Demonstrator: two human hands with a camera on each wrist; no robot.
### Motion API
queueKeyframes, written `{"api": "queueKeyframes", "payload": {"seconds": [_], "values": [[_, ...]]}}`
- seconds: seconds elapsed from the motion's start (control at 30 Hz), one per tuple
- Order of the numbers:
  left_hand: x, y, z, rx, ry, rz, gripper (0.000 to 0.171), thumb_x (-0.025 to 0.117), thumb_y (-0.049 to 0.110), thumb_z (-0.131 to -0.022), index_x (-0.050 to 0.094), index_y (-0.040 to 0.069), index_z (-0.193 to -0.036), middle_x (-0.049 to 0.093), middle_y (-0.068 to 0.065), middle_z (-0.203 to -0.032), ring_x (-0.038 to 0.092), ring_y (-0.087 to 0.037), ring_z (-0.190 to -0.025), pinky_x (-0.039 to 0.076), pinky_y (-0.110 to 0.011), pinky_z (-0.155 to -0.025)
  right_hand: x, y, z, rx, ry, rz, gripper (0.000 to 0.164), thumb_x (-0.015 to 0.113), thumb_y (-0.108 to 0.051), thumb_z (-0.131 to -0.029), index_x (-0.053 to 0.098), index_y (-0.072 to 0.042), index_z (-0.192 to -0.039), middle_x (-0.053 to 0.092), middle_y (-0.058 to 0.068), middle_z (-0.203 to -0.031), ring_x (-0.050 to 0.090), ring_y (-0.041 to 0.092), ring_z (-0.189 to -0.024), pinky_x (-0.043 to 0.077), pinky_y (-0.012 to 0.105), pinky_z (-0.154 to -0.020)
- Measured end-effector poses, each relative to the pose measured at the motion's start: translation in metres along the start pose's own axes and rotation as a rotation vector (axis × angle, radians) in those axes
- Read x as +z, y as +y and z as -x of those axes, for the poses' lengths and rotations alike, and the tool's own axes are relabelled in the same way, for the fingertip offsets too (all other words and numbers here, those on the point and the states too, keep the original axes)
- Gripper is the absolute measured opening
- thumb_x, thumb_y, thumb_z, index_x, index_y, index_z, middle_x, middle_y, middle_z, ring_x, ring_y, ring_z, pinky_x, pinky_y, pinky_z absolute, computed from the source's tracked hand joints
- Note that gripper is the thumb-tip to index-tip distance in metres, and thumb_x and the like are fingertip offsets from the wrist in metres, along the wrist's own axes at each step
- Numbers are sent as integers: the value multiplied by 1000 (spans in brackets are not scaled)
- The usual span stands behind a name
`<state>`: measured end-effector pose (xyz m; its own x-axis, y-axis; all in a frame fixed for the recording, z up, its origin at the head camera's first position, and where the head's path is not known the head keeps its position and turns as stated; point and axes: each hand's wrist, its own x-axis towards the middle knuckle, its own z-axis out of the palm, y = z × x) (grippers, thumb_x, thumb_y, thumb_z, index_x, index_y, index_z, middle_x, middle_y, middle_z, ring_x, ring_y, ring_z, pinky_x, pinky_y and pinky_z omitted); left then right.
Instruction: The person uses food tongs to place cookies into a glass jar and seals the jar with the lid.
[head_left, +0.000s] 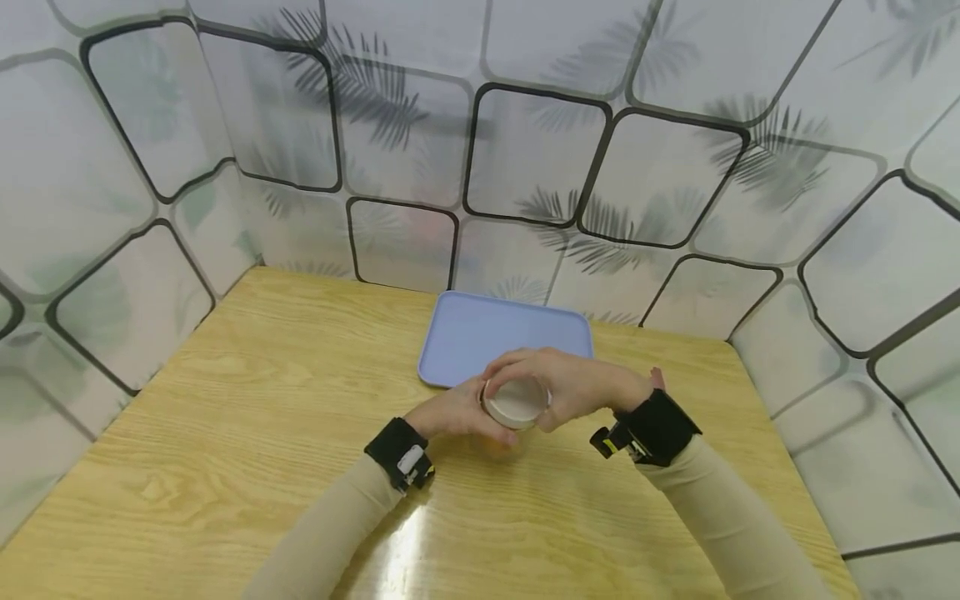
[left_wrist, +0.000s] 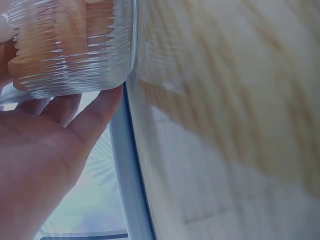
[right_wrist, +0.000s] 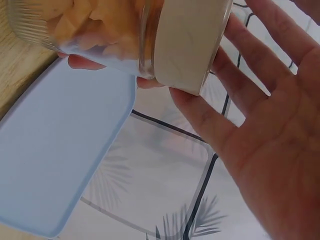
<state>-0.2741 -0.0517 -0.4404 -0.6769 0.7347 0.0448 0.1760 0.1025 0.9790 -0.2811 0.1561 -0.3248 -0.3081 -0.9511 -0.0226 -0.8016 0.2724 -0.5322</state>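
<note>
A clear ribbed jar [left_wrist: 65, 55] with orange-brown chunks inside stands between both hands, just above or on the wooden table near the tray. Its pale cream lid [head_left: 517, 402] faces up toward the head camera and sits on the jar's mouth in the right wrist view. My left hand [head_left: 459, 410] grips the jar's body from the left, with its fingertips showing behind the glass in the right wrist view. From the right, my right hand [head_left: 566, 382] holds the lid [right_wrist: 192, 42] by its rim, fingers and thumb spread around it.
A light blue rectangular tray [head_left: 495, 333] lies behind the hands, near the table's far edge. The wooden table [head_left: 247, 433] is enclosed by patterned translucent curtains [head_left: 405, 242] at the back and sides. Both wrists wear black bands with small cameras.
</note>
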Motion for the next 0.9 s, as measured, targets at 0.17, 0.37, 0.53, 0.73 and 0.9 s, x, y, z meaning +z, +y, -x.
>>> {"api": "queueKeyframes", "payload": {"seconds": [0.17, 0.37, 0.53, 0.73, 0.9], "values": [[0, -2, -1, 21, -6, 30, 80, 86, 11, -81, 42, 12, -149, 56, -5, -138, 53, -16, -122, 41, -38, -108, 5, 0, 0, 16, 57, 68, 59, 80, -13, -73, 67, -13, -130, 60, 6, -137, 55, 26, -123, 48, 41, -97], [2, -4, -1, 48, -38, 86, 84, 84, 8, -80, 39, 14, -150, 54, -7, -138, 55, -19, -122, 45, -39, -107, 13, -7, -2, 138, 147, 181, 57, 82, -29, -76, 68, -14, -129, 64, 6, -126, 59, 24, -113, 51, 41, -91], [3, -6, -3, 65, -32, 112, 74, 81, 0, -78, 45, 6, -142, 61, -8, -127, 59, -18, -113, 47, -36, -103, 21, -12, -3, 256, 227, 217, 56, 79, -39, -78, 67, -16, -127, 65, 3, -119, 60, 20, -104, 53, 36, -83], [3, -6, 0, 64, -24, 158, 92, 80, -5, -79, 31, 9, -155, 58, -11, -131, 57, -19, -114, 48, -34, -102, 33, -18, -5, 388, 346, 272, 52, 78, -46, -79, 66, -17, -121, 64, 3, -105, 59, 17, -86, 51, 32, -70], [3, -4, 1, 44, -11, 105, 91, 82, 0, -81, 31, 13, -155, 55, -9, -136, 56, -17, -116, 49, -33, -101, 44, -24, -10, 519, 452, 386, 54, 75, -57, -80, 66, -14, -112, 62, 2, -88, 55, 15, -70, 48, 29, -60]]}}
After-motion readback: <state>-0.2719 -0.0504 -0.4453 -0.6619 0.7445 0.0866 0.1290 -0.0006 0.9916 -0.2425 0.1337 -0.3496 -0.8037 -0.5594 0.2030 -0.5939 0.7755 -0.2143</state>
